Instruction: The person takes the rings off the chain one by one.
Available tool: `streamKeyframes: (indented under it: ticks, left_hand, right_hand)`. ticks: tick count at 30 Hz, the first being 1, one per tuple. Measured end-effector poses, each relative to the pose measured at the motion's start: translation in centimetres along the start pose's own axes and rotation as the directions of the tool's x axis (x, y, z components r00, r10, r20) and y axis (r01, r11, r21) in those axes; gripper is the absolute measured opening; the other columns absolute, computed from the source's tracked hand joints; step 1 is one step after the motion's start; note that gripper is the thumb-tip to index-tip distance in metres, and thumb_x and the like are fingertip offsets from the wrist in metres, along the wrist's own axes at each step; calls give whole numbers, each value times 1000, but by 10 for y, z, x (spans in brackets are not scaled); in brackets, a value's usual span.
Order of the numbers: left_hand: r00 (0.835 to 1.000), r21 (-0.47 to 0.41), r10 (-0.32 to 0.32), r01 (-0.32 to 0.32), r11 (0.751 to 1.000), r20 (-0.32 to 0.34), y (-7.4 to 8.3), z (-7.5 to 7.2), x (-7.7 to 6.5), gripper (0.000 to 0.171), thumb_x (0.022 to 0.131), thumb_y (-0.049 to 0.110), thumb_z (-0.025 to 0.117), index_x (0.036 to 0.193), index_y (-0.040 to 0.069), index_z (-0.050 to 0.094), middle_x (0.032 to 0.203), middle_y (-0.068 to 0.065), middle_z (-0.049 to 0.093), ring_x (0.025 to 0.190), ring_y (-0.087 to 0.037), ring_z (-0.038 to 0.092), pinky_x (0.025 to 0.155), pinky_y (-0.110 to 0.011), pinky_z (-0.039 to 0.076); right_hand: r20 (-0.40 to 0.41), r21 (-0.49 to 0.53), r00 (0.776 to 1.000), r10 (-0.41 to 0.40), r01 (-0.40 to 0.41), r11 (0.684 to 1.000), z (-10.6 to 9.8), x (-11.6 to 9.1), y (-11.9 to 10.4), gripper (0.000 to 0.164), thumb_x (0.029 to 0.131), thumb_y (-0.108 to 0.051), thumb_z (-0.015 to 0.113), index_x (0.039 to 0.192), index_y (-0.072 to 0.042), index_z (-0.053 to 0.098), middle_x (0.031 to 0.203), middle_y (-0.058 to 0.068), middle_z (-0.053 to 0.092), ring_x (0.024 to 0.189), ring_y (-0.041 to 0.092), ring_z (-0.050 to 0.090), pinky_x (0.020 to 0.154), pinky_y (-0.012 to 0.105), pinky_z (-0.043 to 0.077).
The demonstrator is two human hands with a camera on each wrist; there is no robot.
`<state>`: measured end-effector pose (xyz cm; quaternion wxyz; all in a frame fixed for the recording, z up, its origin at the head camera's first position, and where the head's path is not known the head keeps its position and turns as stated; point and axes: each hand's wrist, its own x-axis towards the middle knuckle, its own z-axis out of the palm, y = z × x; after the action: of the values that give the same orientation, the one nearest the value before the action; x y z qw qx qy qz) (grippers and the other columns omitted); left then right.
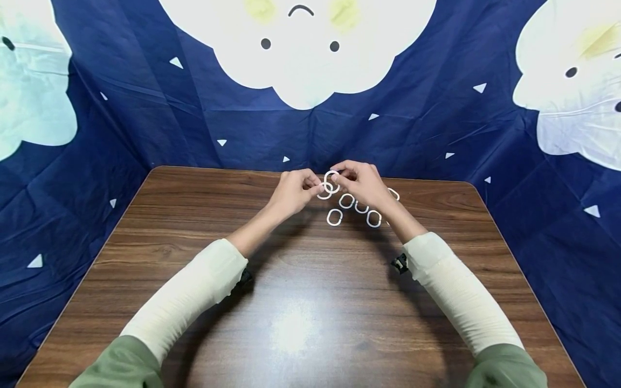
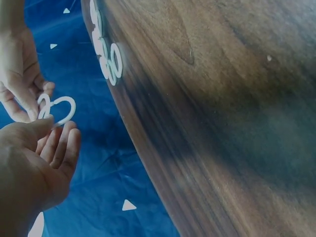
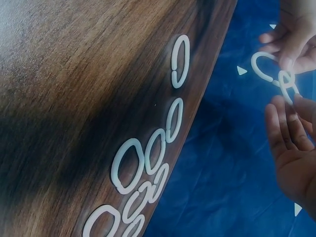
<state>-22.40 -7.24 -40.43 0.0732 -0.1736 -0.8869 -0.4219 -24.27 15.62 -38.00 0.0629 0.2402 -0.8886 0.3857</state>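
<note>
Near the table's far edge, my left hand pinches a white oval link ring between thumb and fingers. Close on its right, my right hand pinches a second white link ring between thumb and index finger. The two rings cross and appear hooked through each other, held up above the table level. Each ring has a small split in its side, as the loose rings also show. In the right wrist view, fingertips partly cover both held rings.
Several loose white rings lie on the brown wooden table below and beside my right hand; my forearm partly covers some. A blue cloth with white clouds hangs behind the table. A small black device sits at the right sleeve's cuff.
</note>
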Motion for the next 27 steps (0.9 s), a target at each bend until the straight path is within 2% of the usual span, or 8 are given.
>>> streamKeyframes:
  ticks: [7,13,19,21,24,27]
  left_hand:
    - [1000,-2,0,0,1000,-16,1,-3,1,12,104,18,83,105,6,81,101,-10,86,91,-23,78,87,-40,62]
    - [999,9,-1,2,1000,-33,2,-4,2,11,103,17,83,103,6,81,99,-9,86,89,-21,78,85,-38,61]
    - [999,29,-11,12,1000,-49,4,-5,2,10,103,17,83,102,7,81,97,-9,86,86,-20,77,83,-37,61]
    - [998,35,-15,17,999,-54,5,-5,2,10,104,17,82,101,7,81,96,-8,85,86,-20,77,82,-36,60]
    - [998,36,-19,21,999,-58,6,-5,2,10,104,17,82,101,8,81,96,-8,85,86,-20,75,82,-36,60]
    - [998,29,-27,28,999,-60,7,-6,2,10,103,17,82,100,8,80,96,-8,85,86,-20,74,82,-36,59]
  right_hand:
    - [32,-23,999,36,-36,999,0,-2,1,21,110,-28,75,122,-15,86,83,5,79,74,19,69,68,24,50]
    - [118,62,989,87,-94,994,2,-5,3,22,110,-30,74,117,-12,87,83,2,78,68,20,72,61,22,54]
    - [181,154,980,86,-115,981,5,-7,9,23,111,-23,73,116,-4,85,91,16,79,65,8,65,61,23,54]
    - [197,173,976,92,-126,977,6,-8,10,22,111,-21,73,115,-3,84,93,20,79,66,10,65,63,27,56]
    - [204,199,973,105,-146,969,9,-9,12,20,110,-19,74,117,-1,82,93,17,79,70,20,68,64,30,57]
    - [193,229,975,106,-150,962,12,-10,12,20,109,-16,75,118,1,80,91,12,79,75,32,69,64,28,56]
